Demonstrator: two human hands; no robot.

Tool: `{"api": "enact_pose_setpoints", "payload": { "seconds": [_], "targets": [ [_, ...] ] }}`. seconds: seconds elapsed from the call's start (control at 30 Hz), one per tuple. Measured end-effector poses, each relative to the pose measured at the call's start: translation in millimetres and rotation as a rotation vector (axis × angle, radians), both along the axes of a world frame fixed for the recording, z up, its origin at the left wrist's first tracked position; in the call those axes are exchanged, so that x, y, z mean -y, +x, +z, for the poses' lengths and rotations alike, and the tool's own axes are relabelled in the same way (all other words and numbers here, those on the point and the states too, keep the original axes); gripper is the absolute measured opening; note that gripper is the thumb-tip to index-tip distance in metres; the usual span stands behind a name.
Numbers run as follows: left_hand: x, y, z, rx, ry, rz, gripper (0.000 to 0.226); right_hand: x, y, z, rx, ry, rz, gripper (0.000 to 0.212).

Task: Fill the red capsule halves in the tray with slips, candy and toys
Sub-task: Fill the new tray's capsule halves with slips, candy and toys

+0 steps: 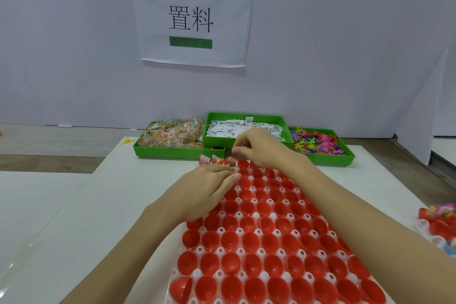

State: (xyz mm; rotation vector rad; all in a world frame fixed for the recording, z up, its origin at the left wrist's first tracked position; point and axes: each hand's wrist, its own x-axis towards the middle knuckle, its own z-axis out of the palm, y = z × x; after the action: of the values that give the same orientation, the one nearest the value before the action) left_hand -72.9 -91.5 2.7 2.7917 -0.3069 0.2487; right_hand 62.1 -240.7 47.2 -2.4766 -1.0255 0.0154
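A white moulded plastic tray [240,275] on the smooth white bench [128,205] carries rows of glossy red egg-shaped capsule halves [254,264]. At its far edge, the right hand [261,147] pinches a small white paper slip [234,150]. The left hand [209,186] lies relaxed, fingers straight, across the halves. Three far halves already hold folded slips [217,159].

Packing workstation: green parts bins [246,140], posted sign [191,18]

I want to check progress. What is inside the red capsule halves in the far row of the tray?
Three far-row capsule halves at the left hold white slips. The next half looks empty. The right hand covers the rest of that row, so their contents cannot be seen.
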Motion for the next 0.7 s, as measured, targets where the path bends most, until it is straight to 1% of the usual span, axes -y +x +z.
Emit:
{"api": "enact_pose_setpoints", "payload": {
  "seconds": [0.13, 0.23, 0.33, 0.37, 0.43, 0.5, 0.57, 0.63, 0.7],
  "targets": [
    [-5, -1, 1, 0.077, -0.072, 0.016, 0.062, 25, -15, 9, -0.018, 0.176, -0.043, 0.020],
    [-15, 1, 1, 0.191, -0.105, 0.106, 0.059, 57, -32, 12, -0.077, 0.329, -0.040, 0.017],
    [-34, 9, -8, 0.331, -0.146, 0.225, 0.030, 91, -47, 6, -0.111, 0.467, -0.059, 0.019],
    [-41, 11, -10, 0.352, -0.162, 0.258, 0.023, 101, -52, 2, -0.128, 0.517, -0.071, 0.020],
    [-52, 15, -14, 0.374, -0.185, 0.315, 0.020, 118, -59, -6, -0.160, 0.602, -0.103, 0.023],
    [-61, 22, -15, 0.397, -0.151, 0.354, 0.022, 126, -62, -10, -0.193, 0.640, -0.127, 0.025],
    [-71, 33, -14, 0.328, -0.019, 0.354, 0.034, 129, -63, -11, -0.222, 0.657, -0.134, 0.025],
    [-81, 44, -9, 0.179, 0.095, 0.314, 0.047, 130, -63, -10, -0.228, 0.673, -0.129, 0.024],
    [-91, 53, -3, 0.041, 0.188, 0.252, 0.049, 131, -65, -9, -0.227, 0.684, -0.125, 0.024]
  ]
}}
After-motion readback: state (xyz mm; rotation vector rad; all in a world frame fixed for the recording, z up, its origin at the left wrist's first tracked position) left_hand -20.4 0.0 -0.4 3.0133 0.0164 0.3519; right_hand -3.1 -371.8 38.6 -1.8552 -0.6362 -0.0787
